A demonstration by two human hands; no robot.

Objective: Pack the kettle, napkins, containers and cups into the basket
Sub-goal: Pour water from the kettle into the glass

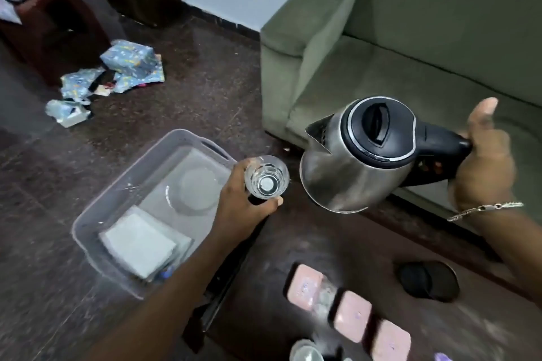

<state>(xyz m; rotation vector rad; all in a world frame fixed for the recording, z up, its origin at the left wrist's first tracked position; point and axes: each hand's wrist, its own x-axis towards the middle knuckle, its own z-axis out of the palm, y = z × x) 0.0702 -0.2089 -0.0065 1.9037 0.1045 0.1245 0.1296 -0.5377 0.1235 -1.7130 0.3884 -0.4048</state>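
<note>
My right hand point(484, 167) grips the black handle of a steel kettle point(352, 161), held tilted in the air in front of the sofa. My left hand point(243, 199) is closed around a clear glass cup point(266, 182), held just right of the grey plastic basket point(117, 187) on the floor. Inside the basket lie a stack of white napkins point(140, 246) and a clear round plate or lid point(193, 190). Three pink-lidded containers point(349, 311) sit in a row on the dark table at the bottom. Another glass point(306, 352) shows at the bottom edge.
A green sofa point(410, 38) fills the right. A black round kettle base point(428, 281) rests on the table. Torn blue wrapping paper point(111, 76) lies on the dark floor at the left, near a dark wooden cabinet point(44, 23).
</note>
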